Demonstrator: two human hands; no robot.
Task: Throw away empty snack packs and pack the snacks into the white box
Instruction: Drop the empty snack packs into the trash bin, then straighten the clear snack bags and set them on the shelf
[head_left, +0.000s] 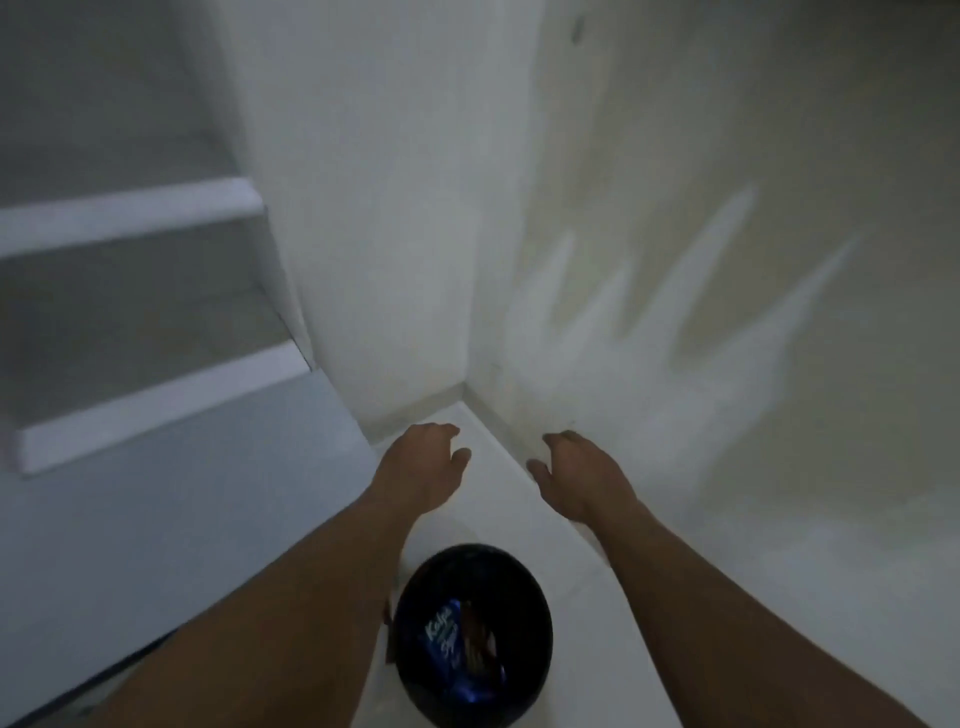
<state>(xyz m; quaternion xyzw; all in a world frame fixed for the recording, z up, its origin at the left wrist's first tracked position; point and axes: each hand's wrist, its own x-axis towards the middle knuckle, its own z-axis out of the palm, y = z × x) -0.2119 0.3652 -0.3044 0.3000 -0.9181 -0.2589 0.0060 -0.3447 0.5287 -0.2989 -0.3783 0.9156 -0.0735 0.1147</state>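
Looking down, I saw both hands empty — left hand (423, 462) and right hand (574, 475), each grip loosely apart, past the black bin (470, 636) on the floor. Blue wrappers (447, 636) lay inside; I judged turning back for the snacks next — white box unseen.

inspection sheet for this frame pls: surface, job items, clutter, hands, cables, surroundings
Surface: pale floor, dim light, frame blurred.
Job's things: black bin on the floor below the hands, with a dark blue wrapper and other packs inside; white box not in view.
Clutter: nothing seen.
Grippers: left hand and right hand both open and holding nothing, held out above the floor beyond the bin.
Cables: nothing seen.
Surroundings: white steps at left, wall corner ahead, marked wall at right.
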